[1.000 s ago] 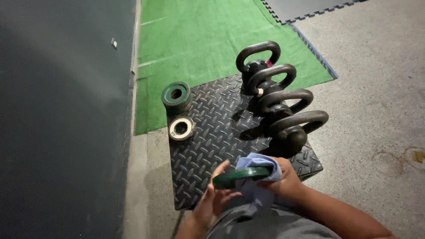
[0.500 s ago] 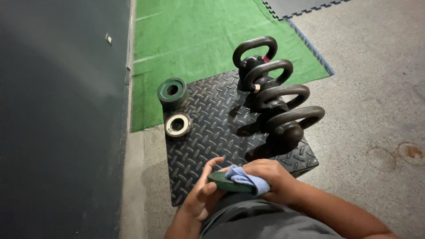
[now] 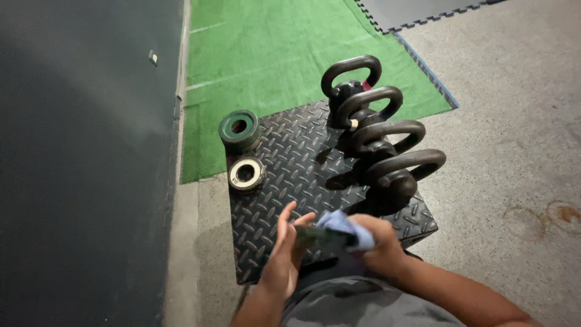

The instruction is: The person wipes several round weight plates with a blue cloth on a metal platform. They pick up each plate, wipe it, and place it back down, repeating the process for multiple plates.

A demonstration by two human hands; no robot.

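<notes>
My left hand (image 3: 283, 254) holds one edge of a dark green weight plate (image 3: 318, 236), fingers spread along it. Against the plate's other side my right hand (image 3: 378, 248) presses a light blue cloth (image 3: 345, 227). Both hands hover over the near edge of a black diamond-pattern mat (image 3: 290, 169). On the mat, just beyond my hands, stands a row of several black kettlebells (image 3: 387, 151).
Two stacks of small weight plates sit at the mat's left edge, a green one (image 3: 240, 128) and a pale-rimmed one (image 3: 246, 174). Green turf (image 3: 272, 54) lies beyond the mat. A dark wall (image 3: 85, 151) runs along the left. Bare concrete floor (image 3: 514, 139) spreads to the right.
The green plate and cloth have dropped lower and closer to my body. My left fingers have spread open along the plate, and the view has shifted slightly.
</notes>
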